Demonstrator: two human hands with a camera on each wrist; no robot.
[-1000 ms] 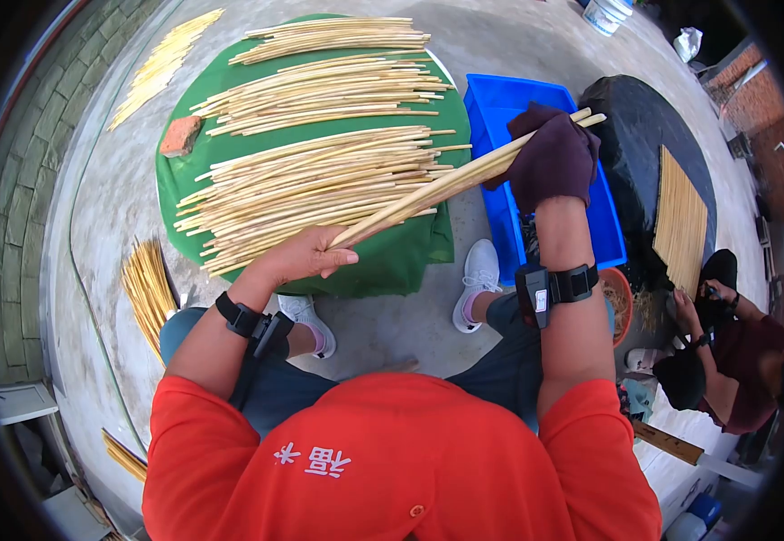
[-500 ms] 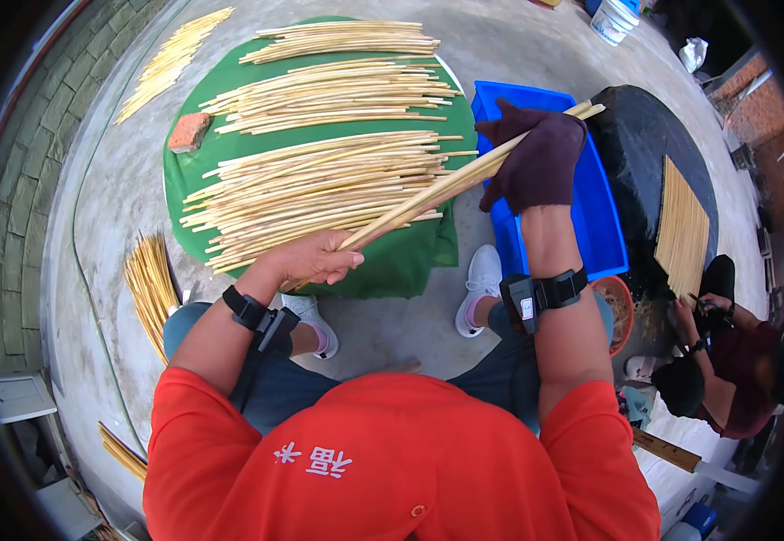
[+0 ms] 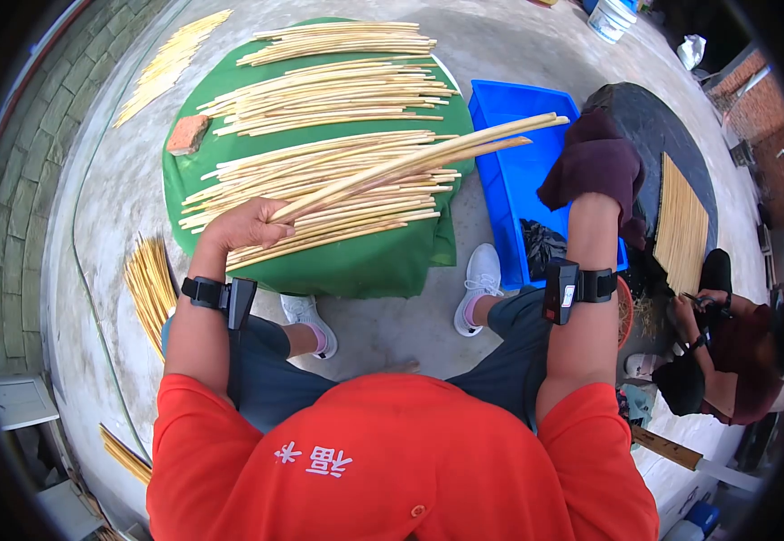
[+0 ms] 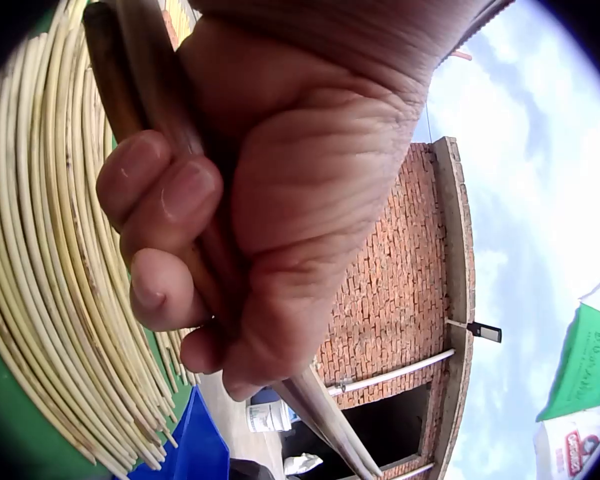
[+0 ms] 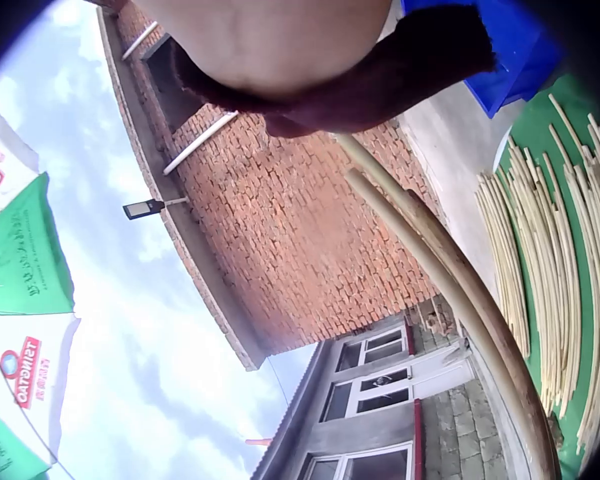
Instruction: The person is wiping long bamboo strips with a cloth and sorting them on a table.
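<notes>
My left hand (image 3: 246, 225) grips a few long pale plant stalks (image 3: 419, 160) by their near ends, fingers curled round them. The stalks slant up to the right over the green-covered table, their far ends free. In the left wrist view the curled fingers (image 4: 185, 190) wrap the darker stalk ends. My right hand (image 3: 596, 176) is covered by a dark purple cloth (image 5: 410, 65) that it holds; its fingers are hidden. In the head view the cloth is to the right of the stalk tips, with a gap between them, above the blue bin.
Rows of stalks (image 3: 320, 185) lie on the green cloth (image 3: 338, 270) beside a brick (image 3: 187, 134). Right of the table stands the blue bin (image 3: 496, 180) with a black bag (image 3: 543, 243). Another person (image 3: 725, 361) works by a stalk mat (image 3: 680, 225) at the right.
The cloth-covered right hand has slid off the stalks and moved right, away from their tips. My left hand has drawn the stalks left and slightly up, still holding them.
</notes>
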